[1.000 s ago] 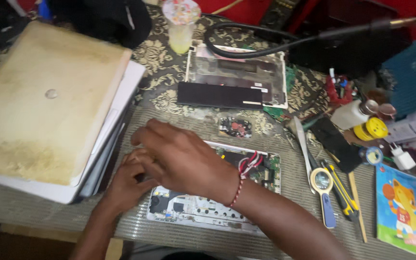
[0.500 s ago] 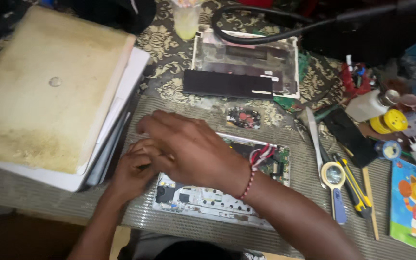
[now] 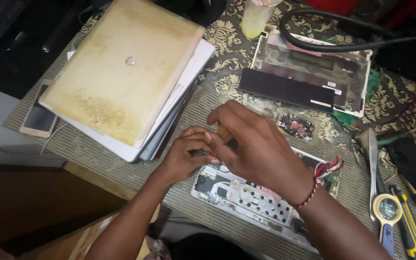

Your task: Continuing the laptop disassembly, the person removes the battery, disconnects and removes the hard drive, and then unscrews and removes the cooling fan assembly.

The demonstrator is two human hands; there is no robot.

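Working with both hands over an opened laptop base (image 3: 246,195) on the mat-covered surface (image 3: 121,168).

The left hand (image 3: 186,156) pinches a small dark part (image 3: 199,153) at the upper left corner of the base, and the fingers (image 3: 227,118) of the right hand (image 3: 256,144) are curled together over a small yellowish piece (image 3: 223,131), perhaps a tool tip; the view is not clear. The exposed board looks thin and fragile, so it is better held by the stiff plastic edges. A yellowed closed laptop (image 3: 121,67) lies well apart.
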